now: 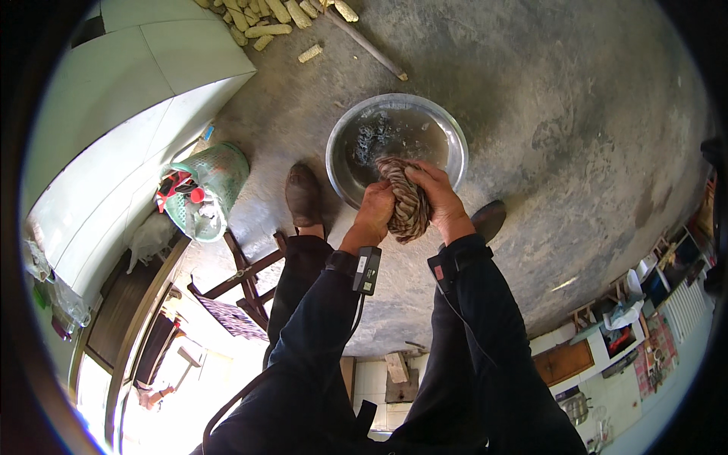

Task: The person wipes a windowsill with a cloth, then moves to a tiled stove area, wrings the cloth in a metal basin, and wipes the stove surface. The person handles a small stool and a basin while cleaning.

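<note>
A brown striped cloth [405, 200], twisted into a thick bundle, is held between my two hands. My left hand [372, 213] grips its left side with the fingers curled in. On its right side, my right hand [441, 196] is closed around the cloth, thumb toward the top. The bundle overlaps the near rim of a round metal basin [335, 142] on the floor. Murky water [424, 139] with whitish suds fills the basin's bottom. Part of the near rim is hidden behind my hands and the cloth.
A green plastic basket [230, 165] holding refuse stands at the left, beside a tiled wall [187, 114]. Corn cobs [267, 28] and a wooden stick [369, 45] lie beyond the basin. A folding stool [244, 273] stands by my left leg. My shoes flank the basin's near side.
</note>
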`<state>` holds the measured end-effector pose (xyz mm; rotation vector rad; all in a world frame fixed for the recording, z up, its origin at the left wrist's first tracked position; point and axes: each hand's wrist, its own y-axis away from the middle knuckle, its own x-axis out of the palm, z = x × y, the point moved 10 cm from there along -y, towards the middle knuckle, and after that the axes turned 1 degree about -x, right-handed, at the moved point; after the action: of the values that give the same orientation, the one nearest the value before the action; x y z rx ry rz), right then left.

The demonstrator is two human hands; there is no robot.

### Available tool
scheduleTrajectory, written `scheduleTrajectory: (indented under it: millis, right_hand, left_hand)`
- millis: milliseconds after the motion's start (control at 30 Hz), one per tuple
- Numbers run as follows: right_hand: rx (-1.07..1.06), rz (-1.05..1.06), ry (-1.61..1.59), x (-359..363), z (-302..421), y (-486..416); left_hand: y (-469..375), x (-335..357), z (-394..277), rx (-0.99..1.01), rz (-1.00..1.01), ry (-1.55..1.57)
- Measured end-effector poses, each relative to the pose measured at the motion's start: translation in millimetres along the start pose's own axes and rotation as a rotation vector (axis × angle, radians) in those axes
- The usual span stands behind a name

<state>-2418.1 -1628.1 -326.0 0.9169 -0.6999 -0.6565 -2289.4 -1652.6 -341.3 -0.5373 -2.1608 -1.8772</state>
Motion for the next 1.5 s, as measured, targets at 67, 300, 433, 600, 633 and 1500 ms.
scheduleTrajectory:
  millis: [67, 300, 433, 600, 633, 1500]
  right_hand:
    - [0.084, -0.049, -0.068, -3.1, -4.6, 4.7]
    - [-0.179, -0.304, -0.122, 16.7, 32.3, 58.2]
    - [-0.179, -0.405, 0.118, 29.3, 42.0, 104.1]
    - [-0.145, -0.174, 0.146, 62.1, 24.7, 128.7]
    - [-0.246, -0.219, 0.349, 57.9, 34.0, 125.9]
    - [-0.211, -0.175, 0.141, 46.1, 21.9, 115.5]
  left_hand:
    - [11.3, 3.3, -24.0, 0.216, -0.02, -0.174]
    - [47.6, 5.0, 3.0, 0.024, -0.2, 0.35]
    - [65.3, 19.5, -1.7, -0.119, -0.048, 0.534]
    - [74.6, 15.6, -8.2, -0.227, 0.031, 0.391]
    - [73.6, 20.7, -9.3, -0.221, 0.099, 0.388]
    - [77.7, 20.4, -49.5, 0.211, -0.185, 0.171]
